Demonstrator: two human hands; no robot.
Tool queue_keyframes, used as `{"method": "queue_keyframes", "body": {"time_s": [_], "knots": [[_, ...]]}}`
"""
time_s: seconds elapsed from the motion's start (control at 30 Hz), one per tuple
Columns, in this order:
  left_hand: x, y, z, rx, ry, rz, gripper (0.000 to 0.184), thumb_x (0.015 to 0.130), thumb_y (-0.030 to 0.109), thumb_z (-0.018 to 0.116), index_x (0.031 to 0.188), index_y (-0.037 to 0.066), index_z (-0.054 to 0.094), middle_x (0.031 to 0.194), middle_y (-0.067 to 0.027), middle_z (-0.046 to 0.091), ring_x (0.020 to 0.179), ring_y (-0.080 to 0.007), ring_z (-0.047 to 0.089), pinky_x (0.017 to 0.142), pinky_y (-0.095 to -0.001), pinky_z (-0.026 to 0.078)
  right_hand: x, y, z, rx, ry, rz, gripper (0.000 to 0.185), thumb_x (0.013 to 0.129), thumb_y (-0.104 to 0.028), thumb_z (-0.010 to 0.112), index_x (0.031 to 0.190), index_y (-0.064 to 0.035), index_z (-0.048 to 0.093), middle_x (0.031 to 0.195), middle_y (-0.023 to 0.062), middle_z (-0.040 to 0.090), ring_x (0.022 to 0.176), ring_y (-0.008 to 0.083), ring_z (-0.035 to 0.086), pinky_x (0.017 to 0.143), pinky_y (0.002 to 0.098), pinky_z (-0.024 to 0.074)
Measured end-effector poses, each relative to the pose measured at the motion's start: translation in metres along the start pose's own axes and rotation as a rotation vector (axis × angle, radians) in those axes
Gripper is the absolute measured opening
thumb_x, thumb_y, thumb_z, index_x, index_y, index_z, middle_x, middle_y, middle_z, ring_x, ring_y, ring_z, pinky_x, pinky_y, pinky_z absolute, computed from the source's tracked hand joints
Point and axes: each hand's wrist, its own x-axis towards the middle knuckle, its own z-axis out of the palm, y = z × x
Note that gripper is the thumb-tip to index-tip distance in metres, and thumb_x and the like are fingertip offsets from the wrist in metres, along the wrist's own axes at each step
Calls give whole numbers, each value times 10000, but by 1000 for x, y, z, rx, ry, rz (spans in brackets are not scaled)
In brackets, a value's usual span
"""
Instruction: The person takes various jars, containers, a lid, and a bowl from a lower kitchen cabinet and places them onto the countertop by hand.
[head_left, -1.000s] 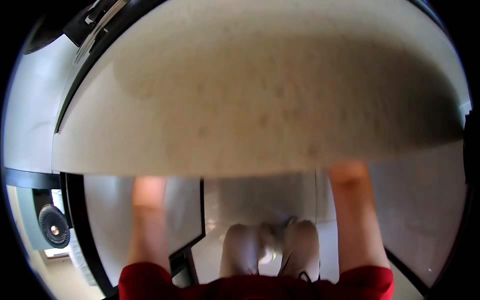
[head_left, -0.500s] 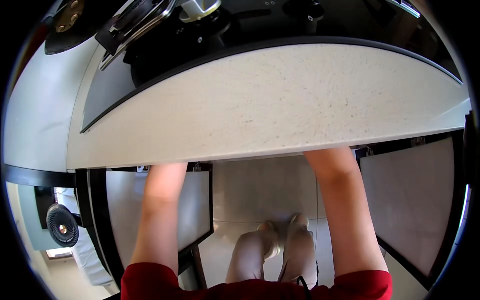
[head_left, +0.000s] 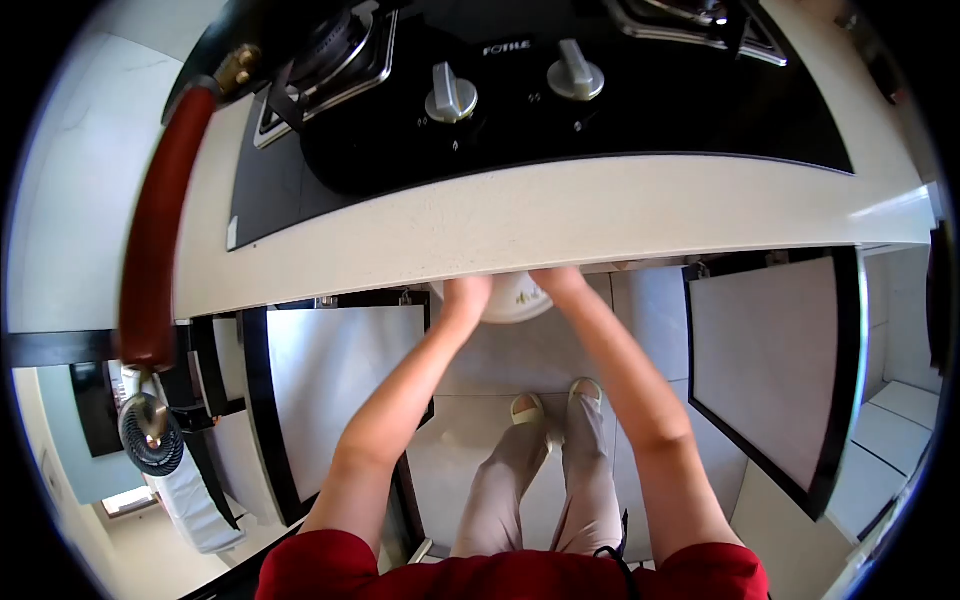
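Note:
A white bowl (head_left: 512, 307) with a small green and yellow pattern shows partly from beneath the front edge of the worktop (head_left: 400, 244). My left hand (head_left: 466, 294) is at the bowl's left side, and my right hand (head_left: 557, 279) is at its right side. Both hands appear closed on it, though the counter edge covers most of the fingers. The far part of the bowl is hidden under the counter too.
Cabinet doors stand open on the left (head_left: 345, 385) and right (head_left: 765, 370) of my arms. Above is a black gas hob (head_left: 500, 130) with two knobs. A pan's red-brown handle (head_left: 160, 230) juts past the counter edge at left. A fan (head_left: 150, 440) stands beyond.
Both hands were hidden under the counter with arms wide apart. Now they are closer together and drawn back toward me, with the bowl between them. The view has shifted, showing more hob.

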Motion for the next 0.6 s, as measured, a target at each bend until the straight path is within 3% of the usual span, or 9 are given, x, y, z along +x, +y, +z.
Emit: {"method": "queue_keyframes", "body": {"time_s": [0.07,0.1,0.13,0.2,0.23,0.4,0.6], "knots": [[-16,52,-19,-178,-181,-291,372,701,-4,661,1060,11,568,878,-162,615,808,-233,605,686,-336,486,-17,-27,-32,322,-301,532,246,756,-40,629,992,18,593,895,80,631,792,170,608,669,282,479],[-32,57,-15,-41,-83,-167,415,667,-20,679,1064,32,570,904,-151,605,781,-243,599,677,-318,488,-27,-42,-47,214,-308,481,217,741,-1,619,955,35,614,813,111,649,719,190,629,629,276,493],[-38,82,-26,-165,-160,-228,447,640,-40,669,1066,33,554,1002,-169,576,939,-366,519,810,-426,440,-42,-53,-53,364,-183,537,245,718,16,618,963,28,616,791,118,653,725,182,630,656,272,498],[-57,116,-38,-139,-196,-188,470,645,-40,667,1090,52,547,1021,-152,570,965,-349,506,842,-420,424,-58,-82,-90,289,-304,604,300,764,-5,617,1060,19,582,888,108,650,804,131,612,719,250,491],[-65,133,-45,-161,-238,-206,489,642,-50,663,1102,60,542,1036,-138,562,977,-345,498,862,-410,413,-62,-101,-106,145,-334,612,302,760,7,612,1061,19,582,894,118,652,813,152,626,740,256,496],[-89,211,-85,-197,-346,-162,493,630,-51,673,1096,47,543,1023,-130,553,973,-335,498,858,-405,413,-92,-178,-165,145,-177,701,295,758,11,618,1051,23,586,905,133,651,833,182,643,758,272,510],[-101,286,-138,-275,-479,78,475,668,-23,676,1119,40,543,1030,-128,551,976,-314,499,866,-396,400,-122,-274,-228,144,9,709,293,736,20,617,1028,26,594,910,148,636,840,207,641,760,286,510]]}}
